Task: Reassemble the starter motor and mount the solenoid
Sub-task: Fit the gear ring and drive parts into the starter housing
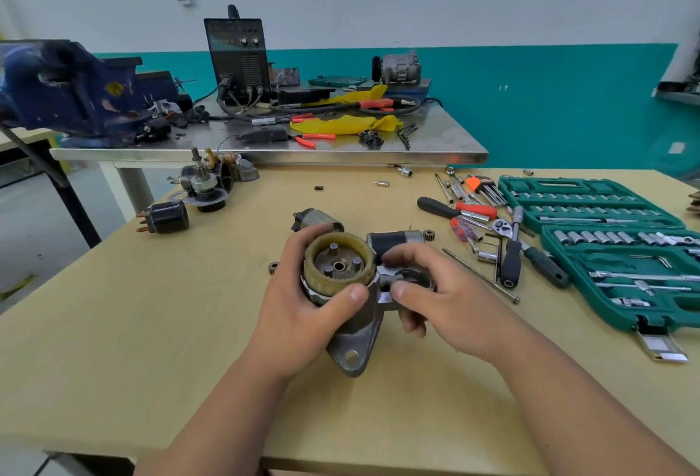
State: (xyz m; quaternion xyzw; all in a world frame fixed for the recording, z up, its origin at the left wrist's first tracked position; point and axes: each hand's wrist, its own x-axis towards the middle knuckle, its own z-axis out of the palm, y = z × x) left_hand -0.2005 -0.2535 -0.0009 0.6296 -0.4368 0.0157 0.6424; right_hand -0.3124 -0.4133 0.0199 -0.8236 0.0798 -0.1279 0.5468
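Over the middle of the tan desk, the left hand clasps the starter housing, ring gear upward, while the right hand pinches at its lever pocket; fitting the loose planet gear looks next.

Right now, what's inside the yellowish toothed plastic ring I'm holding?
Inside the yellowish toothed plastic ring: a grey metal plate with three upright steel pins around a central hole. Anything beneath the plate is covered.

A workshop: bench vise, welder, socket set on benches.
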